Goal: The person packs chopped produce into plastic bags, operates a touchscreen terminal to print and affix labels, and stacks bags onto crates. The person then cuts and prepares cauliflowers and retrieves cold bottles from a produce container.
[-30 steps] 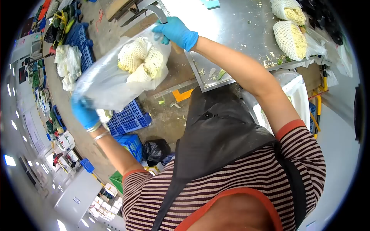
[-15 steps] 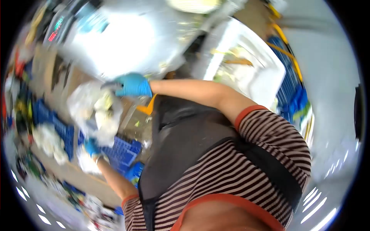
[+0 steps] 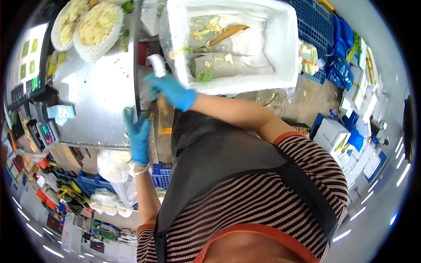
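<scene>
My left hand (image 3: 139,138), in a blue glove, is at the near edge of the steel table (image 3: 98,101). Its fingers are spread and I see nothing in them. To its upper right, my right hand (image 3: 173,91), also gloved in blue, is blurred with its fingers curled. A white, handle-like object (image 3: 157,65) sticks out above its fingers; what kind of thing it is I cannot make out. Beside that hand stands a white foam box (image 3: 283,52) with leaf scraps and a brown leaf (image 3: 230,34) inside. Two cauliflowers (image 3: 98,24) in white foam nets lie on the table's far part.
A screen (image 3: 30,57) and a scale with a lit display (image 3: 46,130) stand at the left. Plastic bags (image 3: 115,166) hang below the table edge. Blue crates (image 3: 313,35) stand beyond the foam box. A black apron (image 3: 215,144) covers my front.
My view has turned toward the table and foam box. Both hands have come away from the clear bag of pale vegetables, and my left hand has moved up to the table edge.
</scene>
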A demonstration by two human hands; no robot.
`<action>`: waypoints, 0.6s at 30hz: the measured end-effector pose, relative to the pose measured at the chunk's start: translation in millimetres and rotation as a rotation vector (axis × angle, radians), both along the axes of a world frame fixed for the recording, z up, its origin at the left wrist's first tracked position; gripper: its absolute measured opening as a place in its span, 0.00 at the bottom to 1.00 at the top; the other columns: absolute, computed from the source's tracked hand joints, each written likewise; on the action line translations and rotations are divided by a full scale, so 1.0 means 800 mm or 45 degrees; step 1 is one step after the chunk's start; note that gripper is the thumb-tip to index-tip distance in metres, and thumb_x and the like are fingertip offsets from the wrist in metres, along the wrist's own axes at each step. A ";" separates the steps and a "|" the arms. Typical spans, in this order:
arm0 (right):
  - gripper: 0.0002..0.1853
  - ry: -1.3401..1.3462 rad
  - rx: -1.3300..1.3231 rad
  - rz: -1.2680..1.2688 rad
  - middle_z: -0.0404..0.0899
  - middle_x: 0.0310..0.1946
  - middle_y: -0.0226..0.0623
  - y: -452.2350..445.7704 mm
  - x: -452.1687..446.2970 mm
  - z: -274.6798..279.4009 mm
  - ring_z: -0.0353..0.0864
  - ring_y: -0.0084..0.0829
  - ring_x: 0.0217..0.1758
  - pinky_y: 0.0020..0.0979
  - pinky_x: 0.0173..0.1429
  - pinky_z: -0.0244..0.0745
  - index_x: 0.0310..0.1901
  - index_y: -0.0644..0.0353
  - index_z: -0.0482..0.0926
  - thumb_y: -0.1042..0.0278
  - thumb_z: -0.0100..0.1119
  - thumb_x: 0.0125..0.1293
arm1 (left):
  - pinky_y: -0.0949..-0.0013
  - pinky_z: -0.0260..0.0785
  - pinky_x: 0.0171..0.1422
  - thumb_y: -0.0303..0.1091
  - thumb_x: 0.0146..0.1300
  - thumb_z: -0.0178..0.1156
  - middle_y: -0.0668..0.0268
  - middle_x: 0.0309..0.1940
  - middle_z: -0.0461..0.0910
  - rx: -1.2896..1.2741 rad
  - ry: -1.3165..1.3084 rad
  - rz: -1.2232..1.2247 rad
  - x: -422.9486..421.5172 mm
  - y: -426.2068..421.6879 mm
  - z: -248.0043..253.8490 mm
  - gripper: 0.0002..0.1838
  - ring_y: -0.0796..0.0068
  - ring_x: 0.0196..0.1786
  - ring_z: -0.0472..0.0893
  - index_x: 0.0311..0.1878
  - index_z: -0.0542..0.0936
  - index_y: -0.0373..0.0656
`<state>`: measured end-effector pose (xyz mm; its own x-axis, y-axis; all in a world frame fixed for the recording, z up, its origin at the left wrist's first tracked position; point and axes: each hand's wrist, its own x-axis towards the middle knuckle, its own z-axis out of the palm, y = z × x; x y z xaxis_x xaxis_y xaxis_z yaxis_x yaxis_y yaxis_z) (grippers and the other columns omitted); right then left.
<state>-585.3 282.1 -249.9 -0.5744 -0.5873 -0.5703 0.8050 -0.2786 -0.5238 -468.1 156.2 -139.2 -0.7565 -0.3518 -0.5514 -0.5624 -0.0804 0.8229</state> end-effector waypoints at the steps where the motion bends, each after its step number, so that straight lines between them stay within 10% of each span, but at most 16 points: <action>1: 0.17 0.066 -0.100 0.139 0.79 0.31 0.33 -0.021 0.011 0.000 0.80 0.24 0.34 0.28 0.45 0.77 0.46 0.62 0.80 0.54 0.57 0.70 | 0.70 0.67 0.61 0.27 0.66 0.60 0.62 0.65 0.65 0.177 0.106 -0.050 -0.029 0.038 -0.002 0.37 0.73 0.58 0.72 0.75 0.55 0.43; 6: 0.22 1.221 0.319 -0.074 0.78 0.34 0.41 0.020 -0.040 0.045 0.78 0.37 0.37 0.37 0.43 0.75 0.56 0.61 0.73 0.53 0.55 0.70 | 0.82 0.56 0.27 0.32 0.68 0.60 0.74 0.30 0.74 -0.088 0.021 0.356 -0.034 0.020 -0.042 0.19 0.89 0.24 0.65 0.60 0.73 0.42; 9: 0.19 1.286 0.786 0.243 0.78 0.50 0.45 0.132 -0.074 -0.042 0.78 0.47 0.51 0.41 0.55 0.75 0.55 0.57 0.78 0.56 0.58 0.66 | 0.80 0.60 0.28 0.26 0.67 0.57 0.72 0.31 0.74 -0.495 -0.201 0.687 -0.006 -0.070 -0.089 0.12 0.86 0.25 0.67 0.52 0.72 0.43; 15: 0.13 1.448 1.122 0.854 0.78 0.43 0.49 0.205 -0.075 -0.241 0.77 0.50 0.49 0.45 0.55 0.71 0.39 0.61 0.77 0.59 0.55 0.61 | 0.71 0.66 0.37 0.32 0.66 0.58 0.67 0.33 0.69 -0.835 -0.412 0.517 0.037 -0.239 -0.216 0.13 0.76 0.31 0.67 0.49 0.70 0.38; 18: 0.32 1.577 1.315 0.959 0.75 0.52 0.46 0.200 -0.066 -0.317 0.72 0.47 0.59 0.47 0.61 0.67 0.59 0.58 0.71 0.47 0.61 0.58 | 0.64 0.72 0.45 0.42 0.65 0.58 0.55 0.43 0.76 -0.876 -0.543 0.479 0.028 -0.239 -0.235 0.26 0.67 0.39 0.75 0.56 0.69 0.29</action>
<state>-638.3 442.0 -503.3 -0.7150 -0.6182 -0.3265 -0.3718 0.7318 -0.5712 -445.7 -35.0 -326.9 -0.3027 -0.8923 -0.3348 -0.8679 0.1129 0.4838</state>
